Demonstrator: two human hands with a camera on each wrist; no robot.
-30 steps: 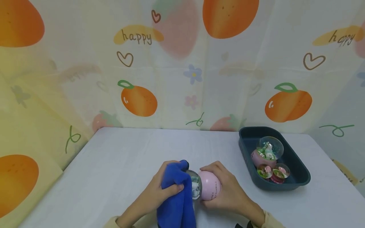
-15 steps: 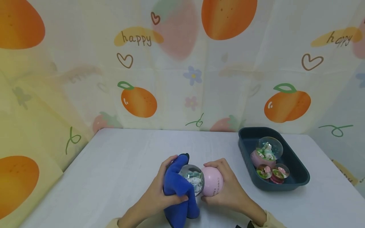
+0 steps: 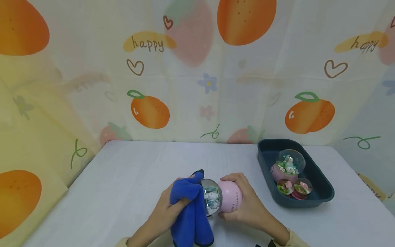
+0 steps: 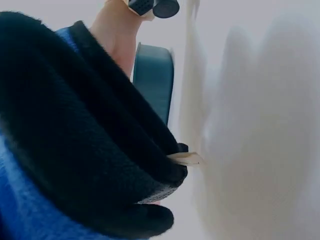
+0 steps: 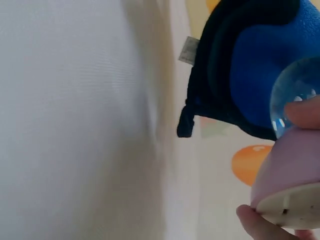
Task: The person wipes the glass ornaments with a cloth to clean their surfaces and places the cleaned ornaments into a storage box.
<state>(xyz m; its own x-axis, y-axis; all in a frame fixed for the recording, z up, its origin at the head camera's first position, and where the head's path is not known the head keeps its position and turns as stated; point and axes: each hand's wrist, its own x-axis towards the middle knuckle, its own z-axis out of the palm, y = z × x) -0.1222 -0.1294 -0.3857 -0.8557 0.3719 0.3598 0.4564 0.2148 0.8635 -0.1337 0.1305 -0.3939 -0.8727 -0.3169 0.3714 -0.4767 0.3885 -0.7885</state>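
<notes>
My right hand (image 3: 245, 197) grips the pink base of a snow globe (image 3: 229, 196), which lies on its side with the clear dome pointing left. Bunched in my left hand (image 3: 168, 209) is a blue cloth (image 3: 188, 199) with black edging, its folds against the dome's left side. White and green figures show through the glass. In the right wrist view, the fingers hold the pale purple-pink base (image 5: 290, 165), its whitish underside facing down, and the cloth (image 5: 260, 75) stands behind the dome. Dark cloth edging (image 4: 90, 120) fills much of the left wrist view and hides the fingers there.
On the right of the white table (image 3: 139, 164) stands a dark teal tray (image 3: 321, 192). In it are a larger snow globe (image 3: 285, 175) with a pink base and two small globes (image 3: 300, 192). A fruit-print curtain (image 3: 185, 85) hangs behind the table.
The left hand with the cloth shifts up, then back left and down, across the dome. More of the dome shows now than a second ago. The right hand keeps its grip on the base.
</notes>
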